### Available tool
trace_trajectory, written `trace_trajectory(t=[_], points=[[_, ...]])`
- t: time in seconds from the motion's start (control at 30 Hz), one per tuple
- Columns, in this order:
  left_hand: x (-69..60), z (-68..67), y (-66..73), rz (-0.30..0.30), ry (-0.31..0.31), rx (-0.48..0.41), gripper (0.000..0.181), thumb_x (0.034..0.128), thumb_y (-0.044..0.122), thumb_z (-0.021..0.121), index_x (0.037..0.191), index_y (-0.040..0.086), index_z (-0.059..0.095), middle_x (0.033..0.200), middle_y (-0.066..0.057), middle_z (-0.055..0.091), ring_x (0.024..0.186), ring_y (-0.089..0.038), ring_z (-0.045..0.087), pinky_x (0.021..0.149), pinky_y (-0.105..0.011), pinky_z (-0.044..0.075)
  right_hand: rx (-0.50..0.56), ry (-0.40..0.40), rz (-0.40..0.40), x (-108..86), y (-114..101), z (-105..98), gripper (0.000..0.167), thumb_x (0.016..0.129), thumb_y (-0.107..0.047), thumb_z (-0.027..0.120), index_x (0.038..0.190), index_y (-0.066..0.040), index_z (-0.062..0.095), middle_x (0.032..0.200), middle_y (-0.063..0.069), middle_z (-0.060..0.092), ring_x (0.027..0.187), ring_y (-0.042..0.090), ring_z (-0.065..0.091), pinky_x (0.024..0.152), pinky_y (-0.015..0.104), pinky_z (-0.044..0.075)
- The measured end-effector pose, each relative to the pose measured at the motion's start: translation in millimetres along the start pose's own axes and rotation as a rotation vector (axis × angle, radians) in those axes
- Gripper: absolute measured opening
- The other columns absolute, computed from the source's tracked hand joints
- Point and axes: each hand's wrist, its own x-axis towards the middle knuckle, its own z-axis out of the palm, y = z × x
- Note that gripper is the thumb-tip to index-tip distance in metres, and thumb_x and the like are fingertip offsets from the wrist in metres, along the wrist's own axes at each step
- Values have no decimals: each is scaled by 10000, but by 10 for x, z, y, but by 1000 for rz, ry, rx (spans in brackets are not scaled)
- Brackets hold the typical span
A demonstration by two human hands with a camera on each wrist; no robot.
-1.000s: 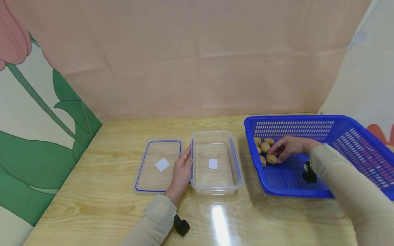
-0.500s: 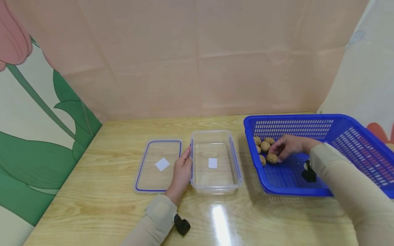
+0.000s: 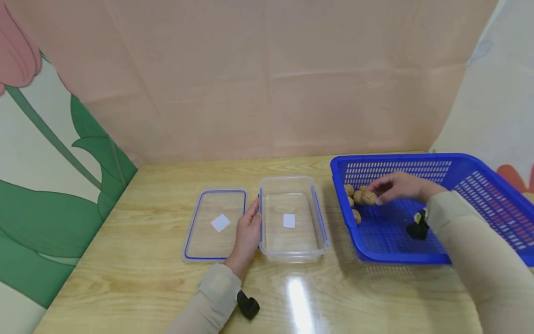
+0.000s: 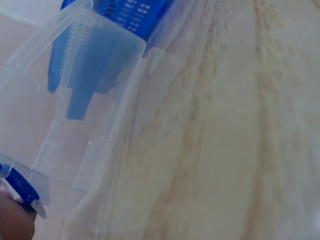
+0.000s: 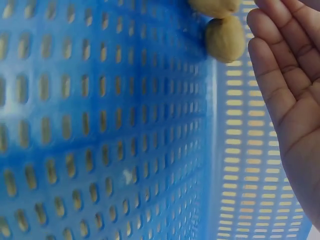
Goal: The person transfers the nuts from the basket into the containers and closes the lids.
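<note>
Place: indoors, decorated nook, exact kind unclear | table (image 3: pixel 137 283): wood-grain top, bright glare (image 3: pixel 299 301) near the front edge of view | behind: creased pinkish-tan backdrop (image 3: pixel 267 88) | left wall: large pink flower (image 3: pixel 18 51), green leaves (image 3: pixel 41 218) | right wall (image 3: pixel 496 102): pale, red petals (image 3: pixel 510 177) low down

Head cam: glare on table (image 3: pixel 125 283), soft shadow nr basket (image 3: pixel 400 259); L wrist pic blurry.
</note>
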Motion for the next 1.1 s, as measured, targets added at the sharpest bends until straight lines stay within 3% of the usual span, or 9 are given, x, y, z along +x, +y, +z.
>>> trace_trajectory(t=[0.27,0.73,0.87,1.1], points=[[-2,17,31,-19,-5,27,430,973,120,378,1403,126,391,1464,21,362,1369,-174,284,1130,-349,256,122,43,-75,46,-146,-64,286,786,39,655,1038,-93,673,945,-111,680,886,37,617,730,184,522],[57,35,19,-8,6,40,424,970,118,381,1393,129,411,1457,9,375,1364,-187,297,1132,-354,257,184,-67,-203,297,-586,-202,336,815,82,595,1069,-131,652,968,-82,668,934,49,601,794,172,498],[64,49,14,-11,6,45,427,969,119,379,1394,122,409,1457,6,374,1365,-189,297,1132,-358,257,173,-79,-189,384,-737,-198,362,810,71,603,1049,-195,660,965,-97,670,938,41,600,822,152,481],[75,72,3,-10,12,46,424,963,104,389,1386,114,424,1449,-7,387,1357,-199,310,1129,-358,263,105,-147,-187,561,-925,-132,263,816,13,633,1063,-75,637,961,-47,665,938,104,602,841,205,495]])
